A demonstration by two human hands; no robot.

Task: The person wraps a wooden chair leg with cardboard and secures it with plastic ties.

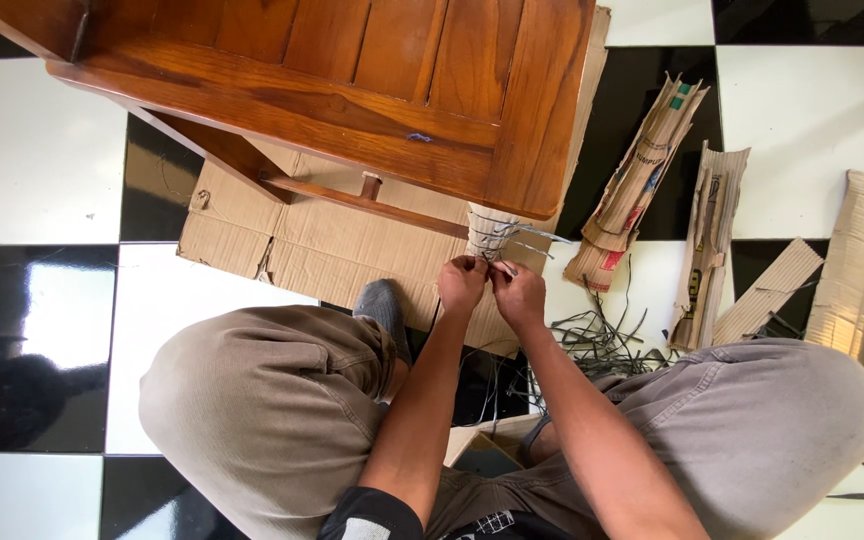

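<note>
Checkered black-and-white floor under flattened cardboard; at frame centre, left hand and right hand, both pinched shut on thin grey strap wrapped round cardboard-covered furniture leg, cut strap scraps lying just right.

wooden furniture: cut off at top edge | wrapped leg: top hidden | strand at fingertips: seemingly grey, too small

black-and-white checkered floor, flat cardboard sheet on it under wooden furniture, folded cardboard pieces right, loose dark strips scattered
</note>
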